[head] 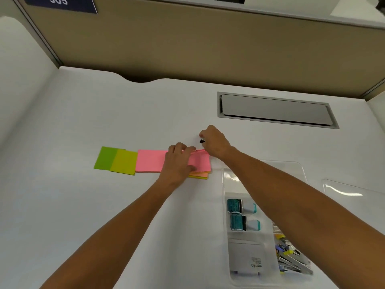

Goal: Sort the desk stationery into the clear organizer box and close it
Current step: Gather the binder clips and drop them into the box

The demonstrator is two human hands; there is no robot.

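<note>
Pads of sticky notes lie in a row on the white desk: a green pad [105, 157], a yellow pad [124, 162], a pink pad [151, 161] and a pink-topped stack [201, 163] with orange and yellow edges beneath. My left hand [179, 161] rests on that stack, fingers pressing its far edge. My right hand [213, 140] pinches a small black item [201, 141] just above the stack's far right corner. The clear organizer box [229, 276] stands open at the lower right, holding two teal-and-silver items [236, 206], a white box [245, 257] and several clips [289, 255].
The clear lid [352, 190] lies to the right of the box. A grey cable hatch [275, 110] is set into the desk behind. A beige partition [187, 44] closes the back, and a notch [141, 79] cuts the desk's far edge.
</note>
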